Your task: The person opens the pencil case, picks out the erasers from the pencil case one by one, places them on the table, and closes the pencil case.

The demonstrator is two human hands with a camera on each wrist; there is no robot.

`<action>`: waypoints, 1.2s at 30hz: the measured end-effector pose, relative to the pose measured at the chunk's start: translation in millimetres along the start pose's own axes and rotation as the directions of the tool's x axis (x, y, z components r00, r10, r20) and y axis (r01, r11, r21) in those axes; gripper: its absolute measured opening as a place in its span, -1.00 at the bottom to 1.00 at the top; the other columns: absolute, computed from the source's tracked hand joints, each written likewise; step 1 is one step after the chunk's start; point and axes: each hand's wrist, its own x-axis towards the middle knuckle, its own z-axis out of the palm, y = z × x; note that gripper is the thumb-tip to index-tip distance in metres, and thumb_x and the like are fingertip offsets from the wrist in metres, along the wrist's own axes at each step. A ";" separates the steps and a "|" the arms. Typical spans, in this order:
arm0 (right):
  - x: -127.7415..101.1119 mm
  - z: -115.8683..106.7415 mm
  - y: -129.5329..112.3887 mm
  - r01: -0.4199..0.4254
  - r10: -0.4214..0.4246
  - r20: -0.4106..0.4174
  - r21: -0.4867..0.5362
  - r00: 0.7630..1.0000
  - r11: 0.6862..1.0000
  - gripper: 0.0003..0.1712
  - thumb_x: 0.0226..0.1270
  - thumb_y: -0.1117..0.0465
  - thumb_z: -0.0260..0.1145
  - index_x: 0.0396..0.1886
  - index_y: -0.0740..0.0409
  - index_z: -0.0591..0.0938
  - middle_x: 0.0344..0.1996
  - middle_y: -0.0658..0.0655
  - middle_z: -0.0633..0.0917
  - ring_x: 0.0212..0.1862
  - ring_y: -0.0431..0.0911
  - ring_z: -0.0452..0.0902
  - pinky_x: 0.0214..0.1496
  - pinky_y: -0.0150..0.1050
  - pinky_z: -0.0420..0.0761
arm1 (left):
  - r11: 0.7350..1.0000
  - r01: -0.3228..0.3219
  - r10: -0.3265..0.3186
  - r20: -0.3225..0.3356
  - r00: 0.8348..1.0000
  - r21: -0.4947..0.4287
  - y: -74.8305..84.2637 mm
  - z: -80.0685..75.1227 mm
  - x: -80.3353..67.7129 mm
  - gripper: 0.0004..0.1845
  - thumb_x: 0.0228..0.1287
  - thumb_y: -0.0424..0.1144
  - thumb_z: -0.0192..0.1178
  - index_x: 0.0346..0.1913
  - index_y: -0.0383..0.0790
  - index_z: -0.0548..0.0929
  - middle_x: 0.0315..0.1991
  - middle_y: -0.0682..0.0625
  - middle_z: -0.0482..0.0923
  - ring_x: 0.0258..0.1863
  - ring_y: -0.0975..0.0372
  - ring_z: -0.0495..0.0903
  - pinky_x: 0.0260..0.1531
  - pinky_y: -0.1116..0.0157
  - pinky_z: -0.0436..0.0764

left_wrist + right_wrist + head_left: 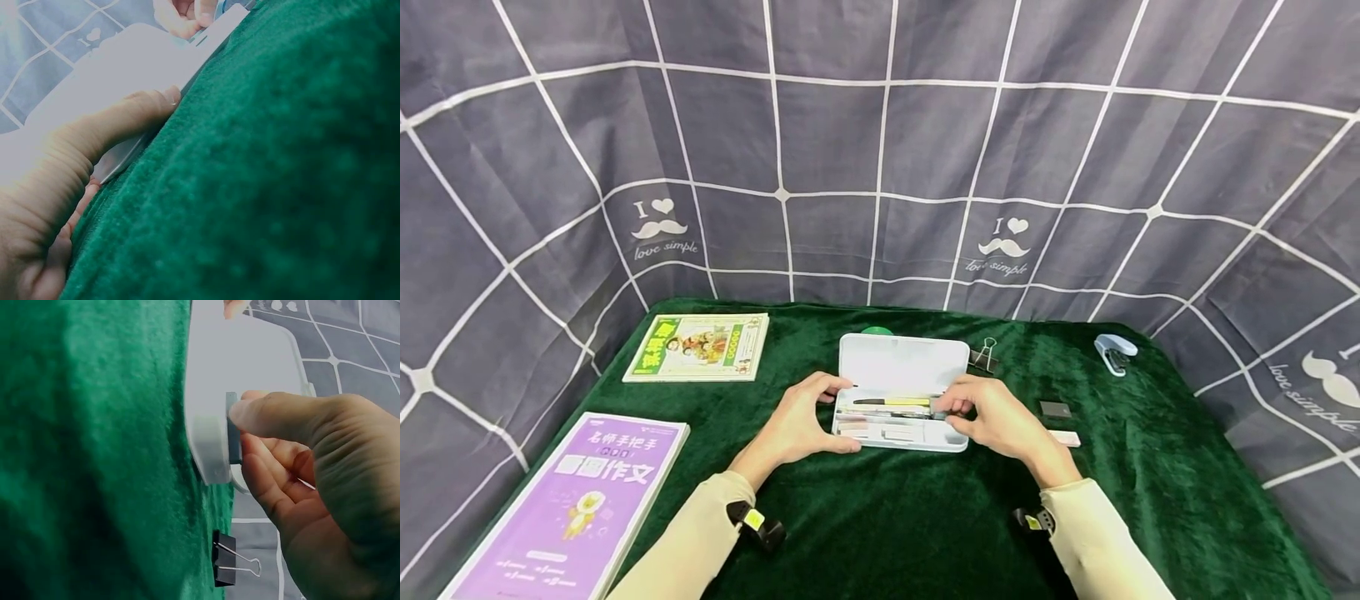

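A white pencil case [901, 360] lies open on the green cloth, lid raised toward the far side. Inside it are a yellow-and-black pen [892, 402] and several small white and grey pieces. My left hand [822, 414] grips the case's left end, and its thumb [128, 115] lies along the case's side [134, 62]. At the right end, my right hand [953, 408] pinches a small grey block [232, 428] between thumb and fingers, against the edge of the case [209, 434].
A green booklet [700, 347] lies at the back left and a purple book [580, 500] at the near left. A binder clip [983, 356], a pale stapler [1114, 352], a dark grey square [1055, 408] and a white eraser [1064, 438] lie to the right.
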 end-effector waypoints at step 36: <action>-34.7 -35.1 61.5 -0.174 0.163 -0.125 -0.083 0.979 0.981 -0.76 0.26 0.41 0.69 -0.22 -0.01 0.89 -0.26 -0.05 0.75 -0.22 -0.09 0.68 -0.13 -0.23 0.72 | 1.000 0.002 -0.002 0.001 1.000 0.013 -2.5 0.6 0.3 -0.03 -0.09 0.11 0.86 0.43 -0.05 0.66 0.30 0.04 0.63 0.23 0.09 0.67 0.33 0.02 0.71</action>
